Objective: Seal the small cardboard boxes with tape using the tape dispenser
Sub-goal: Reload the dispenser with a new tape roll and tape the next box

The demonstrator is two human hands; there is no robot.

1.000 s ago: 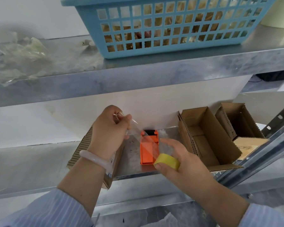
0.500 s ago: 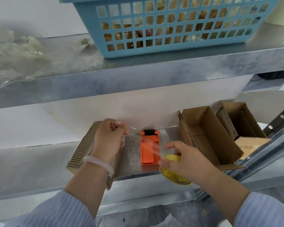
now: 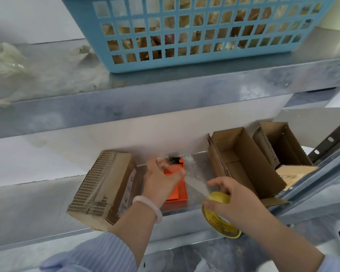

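Shelf (image 3: 165,103): grey sheet metal, mottled, with a dull sheen. We note the basket (image 3: 145,66) in smooth blue plastic, moulded as an open grid. The closed box (image 3: 106,185) and the open boxes (image 3: 243,154) are brown corrugated cardboard, matt, with rough fluting at the cut edges; we see glossy clear strips across the closed box. Dispenser (image 3: 177,191): smooth orange plastic. Tape (image 3: 194,185): thin, clear, shiny. The tape roll (image 3: 220,220) shows a yellow printed face. Bracelet (image 3: 149,205): pale, polished, translucent. Sleeve (image 3: 98,256): finely striped blue cloth. Film (image 3: 6,61): crumpled clear plastic.
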